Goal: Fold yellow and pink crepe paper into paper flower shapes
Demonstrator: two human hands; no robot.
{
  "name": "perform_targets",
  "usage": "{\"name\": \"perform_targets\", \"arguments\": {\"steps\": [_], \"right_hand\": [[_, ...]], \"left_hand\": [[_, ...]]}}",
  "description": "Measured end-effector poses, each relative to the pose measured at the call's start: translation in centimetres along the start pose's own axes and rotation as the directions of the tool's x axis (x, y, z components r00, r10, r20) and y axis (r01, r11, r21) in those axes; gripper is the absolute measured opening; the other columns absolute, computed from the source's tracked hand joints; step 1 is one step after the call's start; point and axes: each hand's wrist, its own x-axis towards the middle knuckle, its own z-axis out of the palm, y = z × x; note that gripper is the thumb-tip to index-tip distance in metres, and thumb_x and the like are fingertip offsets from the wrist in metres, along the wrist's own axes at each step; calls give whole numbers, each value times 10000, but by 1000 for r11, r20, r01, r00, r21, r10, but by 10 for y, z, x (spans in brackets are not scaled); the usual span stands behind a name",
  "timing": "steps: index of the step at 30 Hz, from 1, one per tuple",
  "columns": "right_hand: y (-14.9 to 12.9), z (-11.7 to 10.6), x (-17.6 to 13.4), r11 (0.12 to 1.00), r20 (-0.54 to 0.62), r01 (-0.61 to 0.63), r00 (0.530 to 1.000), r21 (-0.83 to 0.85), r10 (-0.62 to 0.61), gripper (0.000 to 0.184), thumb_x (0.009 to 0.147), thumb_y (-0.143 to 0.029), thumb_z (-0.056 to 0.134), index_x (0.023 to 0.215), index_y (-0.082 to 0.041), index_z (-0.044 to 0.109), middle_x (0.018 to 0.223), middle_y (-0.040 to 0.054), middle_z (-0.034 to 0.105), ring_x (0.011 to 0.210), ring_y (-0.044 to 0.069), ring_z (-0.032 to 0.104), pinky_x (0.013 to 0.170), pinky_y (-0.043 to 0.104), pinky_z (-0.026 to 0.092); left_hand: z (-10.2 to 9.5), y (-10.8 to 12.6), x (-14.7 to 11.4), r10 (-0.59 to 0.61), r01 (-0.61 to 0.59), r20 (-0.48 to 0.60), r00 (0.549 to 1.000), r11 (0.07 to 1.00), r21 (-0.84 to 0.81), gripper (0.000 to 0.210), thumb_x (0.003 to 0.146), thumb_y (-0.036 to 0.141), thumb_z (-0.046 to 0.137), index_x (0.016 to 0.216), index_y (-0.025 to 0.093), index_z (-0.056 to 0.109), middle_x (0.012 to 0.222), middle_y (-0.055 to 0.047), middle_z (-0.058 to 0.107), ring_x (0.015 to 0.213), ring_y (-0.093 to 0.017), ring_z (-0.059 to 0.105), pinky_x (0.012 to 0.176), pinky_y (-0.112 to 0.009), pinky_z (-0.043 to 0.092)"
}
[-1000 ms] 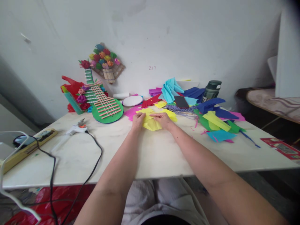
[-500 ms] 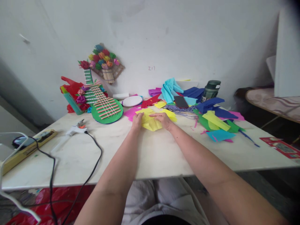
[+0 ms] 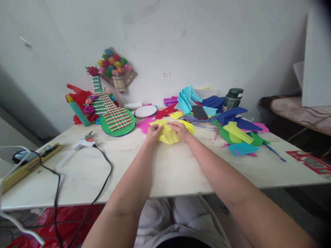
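Note:
Yellow crepe paper (image 3: 169, 136) lies spread between my hands over the middle of the table. My left hand (image 3: 154, 132) pinches its left side, thumb turned toward the centre. On the other side, my right hand (image 3: 180, 131) grips the paper with thumb and forefinger, the fingertips pointing left. More yellow pieces show beyond and to the right of the fingers. A pink sheet (image 3: 144, 124) sticks out just left of my left hand. Exactly how the paper is folded under the fingers is hidden.
Left stands a green paper-and-stick lute (image 3: 118, 124) with paper flowers; before it lies a white glue gun (image 3: 85, 142) with a black cord, near a power strip (image 3: 38, 160). Coloured paper scraps (image 3: 239, 132), a phone (image 3: 199, 112), purple yarn (image 3: 198, 120) and a dark green bottle (image 3: 232, 99) sit back right.
My left hand has shifted slightly right, its thumb now further in over the yellow paper. The right fingers have curled in a little, and the paper's front edge has changed shape.

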Motion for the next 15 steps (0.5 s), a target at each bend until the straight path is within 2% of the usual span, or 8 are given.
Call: {"name": "perform_targets", "arguments": {"steps": [7,15], "right_hand": [[2,-3,1,993,0,-112,994,-33,112,275,637,-409,645,672,-136,639,631,26,619,594,143,551,572,267,416],[-2,1,-2,984,-61,-117,992,-137,109,187,661,-329,597,599,-153,590,574,-9,584,536,114,510,523,237,396]], "left_hand": [[1,3,-2,18,-20,61,998,999,33,342,640,468,644,632,155,506,544,18,511,478,-85,466,435,-197,322],[2,5,-2,46,-49,42,998,996,79,323,642,442,652,587,162,503,506,18,486,504,-102,480,434,-201,309]]}}
